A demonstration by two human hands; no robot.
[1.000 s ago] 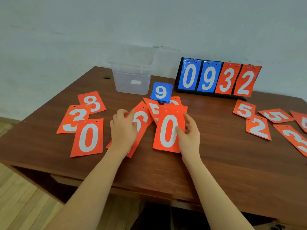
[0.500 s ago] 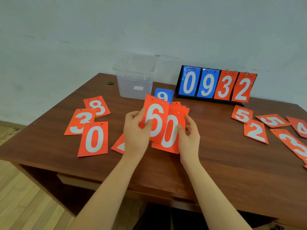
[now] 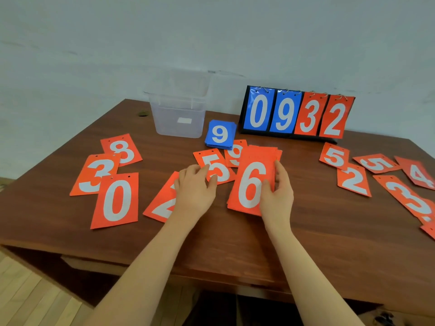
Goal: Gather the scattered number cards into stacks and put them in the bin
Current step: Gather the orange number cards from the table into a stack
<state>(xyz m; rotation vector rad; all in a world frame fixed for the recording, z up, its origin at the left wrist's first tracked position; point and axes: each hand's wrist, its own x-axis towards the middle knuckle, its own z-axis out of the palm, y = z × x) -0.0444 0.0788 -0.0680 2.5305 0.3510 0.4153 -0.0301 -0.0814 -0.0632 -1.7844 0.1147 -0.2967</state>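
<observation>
My right hand [image 3: 276, 194] grips a stack of orange cards [image 3: 253, 182] with a 6 on top, thumb on its face, low over the table centre. My left hand [image 3: 194, 188] pinches the lower edge of an orange 5 card [image 3: 215, 164] lying on the table, and partly covers an orange 2 card [image 3: 162, 201]. An orange 9 card [image 3: 235, 152] lies behind the stack. A blue stack topped by a 9 [image 3: 220, 135] sits beside the clear plastic bin [image 3: 176, 118] at the back. Orange 8 [image 3: 122, 149], 3 [image 3: 94, 172] and 0 [image 3: 116, 201] cards lie at the left.
A flip scoreboard [image 3: 296, 114] reading 0932 stands at the back right. More orange cards lie at the right: a 5 [image 3: 334, 156], a 2 [image 3: 353, 180], another 5 [image 3: 376, 163], a 4 [image 3: 417, 175], a 3 [image 3: 409, 198]. The wooden table [image 3: 329, 231] ends close to me.
My left hand laid the 6 card on top of the stack held by my right hand, covering the 0, then moved left onto the 5 card.
</observation>
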